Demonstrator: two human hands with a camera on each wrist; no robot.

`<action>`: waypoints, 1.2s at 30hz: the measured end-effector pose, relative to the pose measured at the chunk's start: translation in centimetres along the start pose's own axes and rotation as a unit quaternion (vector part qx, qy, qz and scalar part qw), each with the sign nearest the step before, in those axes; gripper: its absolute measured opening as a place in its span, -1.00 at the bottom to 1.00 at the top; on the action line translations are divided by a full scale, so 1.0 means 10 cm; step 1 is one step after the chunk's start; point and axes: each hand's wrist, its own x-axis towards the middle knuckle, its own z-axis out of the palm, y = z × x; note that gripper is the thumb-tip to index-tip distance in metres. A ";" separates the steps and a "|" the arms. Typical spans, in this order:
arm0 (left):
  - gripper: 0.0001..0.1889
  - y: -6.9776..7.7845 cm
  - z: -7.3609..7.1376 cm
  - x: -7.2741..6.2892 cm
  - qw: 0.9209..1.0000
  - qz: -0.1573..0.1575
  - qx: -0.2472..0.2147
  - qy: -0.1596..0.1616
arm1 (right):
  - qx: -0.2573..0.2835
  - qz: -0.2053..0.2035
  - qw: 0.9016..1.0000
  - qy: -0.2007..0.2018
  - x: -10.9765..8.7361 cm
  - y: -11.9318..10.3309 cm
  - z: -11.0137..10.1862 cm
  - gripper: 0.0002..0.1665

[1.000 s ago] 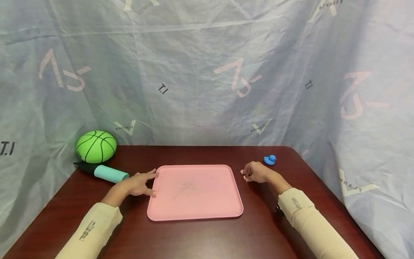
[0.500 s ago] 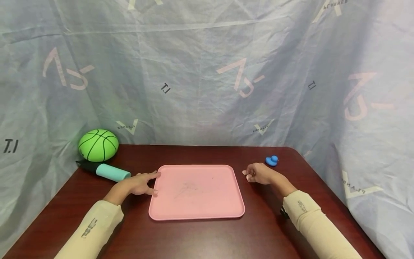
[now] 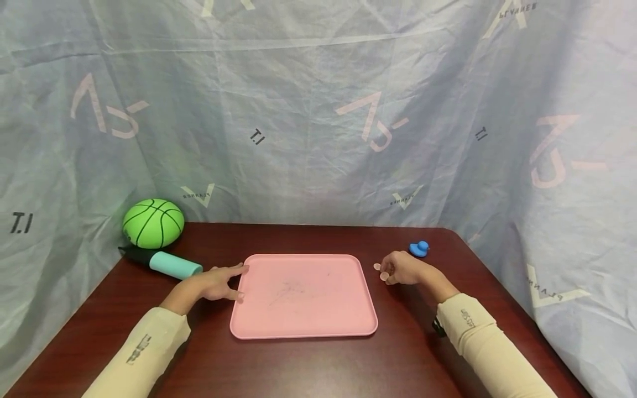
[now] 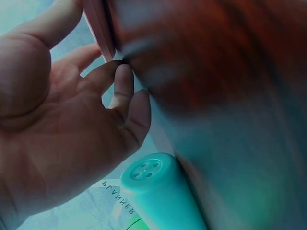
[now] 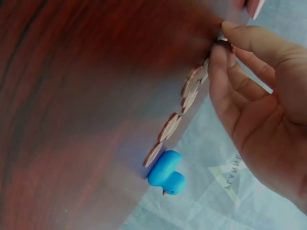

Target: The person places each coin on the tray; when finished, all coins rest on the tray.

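The left hand (image 3: 219, 283) reaches over the left edge of a pink tray (image 3: 303, 298), thumb and forefinger spread at its rim. In the left wrist view the pale pink tray edge (image 4: 100, 31) lies by its fingers. The right hand (image 3: 405, 269) is bent down over the table to the tray's right. Its fingertips come together around a small coin (image 5: 229, 46), seen edge-on in the right wrist view. Two light round discs (image 3: 385, 276) show at its fingertips in the head view. Several flat copper-coloured coins (image 5: 169, 127) lie in a row under the hand, hidden from the head view.
A blue rubber duck (image 3: 419, 249) stands behind the right hand, at the end of the coin row. At the back left are a green ball (image 3: 153, 224) with black lines and a turquoise cylinder (image 3: 176, 265) with a black end. A printed grey curtain (image 3: 298, 110) surrounds the dark table (image 3: 318, 367).
The head view has shifted slightly. The left hand keeps its place at the tray. The right hand stays low beside the tray, its fingers drawn a little back, and the discs show more clearly.
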 end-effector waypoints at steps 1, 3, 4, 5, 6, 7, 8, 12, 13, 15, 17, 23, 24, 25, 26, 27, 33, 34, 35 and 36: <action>-0.09 0.00 0.00 0.01 1.000 0.001 0.001 0.000 | -0.005 -0.004 1.000 0.002 0.00 0.00 0.00 -0.81; -0.09 -0.01 0.01 0.02 1.000 0.001 0.002 0.000 | -0.010 -0.008 1.000 0.005 0.01 -0.01 0.01 -0.81; -0.09 -0.01 0.01 0.02 1.000 0.000 0.003 0.000 | -0.013 -0.008 1.000 0.008 0.01 -0.02 0.02 -0.82; -0.08 -0.01 0.01 0.02 1.000 -0.001 0.005 0.000 | -0.011 -0.007 1.000 0.013 0.01 -0.02 0.02 -0.82; -0.08 -0.01 0.02 0.03 1.000 -0.002 0.005 -0.001 | -0.009 -0.007 1.000 0.018 0.01 -0.03 0.03 -0.81; -0.08 -0.01 0.02 0.03 1.000 -0.003 0.006 -0.001 | -0.005 -0.013 1.000 0.024 0.01 -0.04 0.04 -0.81; -0.08 -0.01 0.01 0.03 1.000 -0.003 0.009 -0.001 | -0.002 -0.015 0.999 0.031 0.02 -0.06 0.04 -0.82; -0.08 0.00 0.01 0.03 1.000 -0.006 0.013 0.001 | 0.015 -0.033 0.998 0.058 0.06 -0.14 0.08 -0.85; -0.08 0.00 0.00 0.03 1.000 -0.005 0.016 0.001 | 0.023 -0.035 0.997 0.062 0.08 -0.18 0.09 -0.85; -0.07 0.01 0.00 0.03 1.000 -0.010 0.012 0.002 | 0.039 -0.028 0.996 0.068 0.12 -0.26 0.10 -0.84; -0.06 0.01 -0.01 0.02 1.000 -0.010 0.011 -0.002 | 0.049 -0.023 0.996 0.073 0.17 -0.35 0.10 -0.83; -0.06 -0.01 0.00 0.02 1.000 -0.004 0.003 -0.014 | 0.023 -0.034 0.997 0.063 0.38 -0.63 0.10 -0.87; -0.06 -0.01 0.00 0.02 1.000 -0.004 0.003 -0.014 | 0.015 -0.039 0.997 0.060 0.42 -0.67 0.10 -0.88; -0.06 -0.01 0.00 0.02 1.000 -0.005 0.001 -0.014 | 0.009 -0.043 0.997 0.056 0.45 -0.71 0.11 -0.89; -0.06 -0.01 0.01 0.02 1.000 -0.004 0.001 -0.014 | 0.004 -0.045 0.998 0.053 0.49 -0.75 0.11 -0.89; -0.06 -0.01 0.01 0.02 1.000 -0.003 0.001 -0.014 | 0.002 -0.048 0.998 0.049 0.52 -0.79 0.11 -0.89; -0.06 -0.01 0.00 0.03 1.000 0.002 0.000 -0.018 | 0.011 -0.050 0.999 0.010 0.71 -1.00 0.18 -0.88; -0.06 -0.01 0.00 0.03 1.000 0.002 0.000 -0.020 | 0.007 -0.052 0.999 0.002 0.74 -1.03 0.20 -0.88; -0.06 0.00 0.00 0.03 1.000 0.001 0.000 -0.021 | 0.002 -0.053 0.999 -0.007 0.77 -1.05 0.21 -0.88; -0.06 0.00 0.00 0.03 1.000 0.001 -0.001 -0.022 | -0.003 -0.055 0.998 -0.016 0.79 -1.08 0.22 -0.88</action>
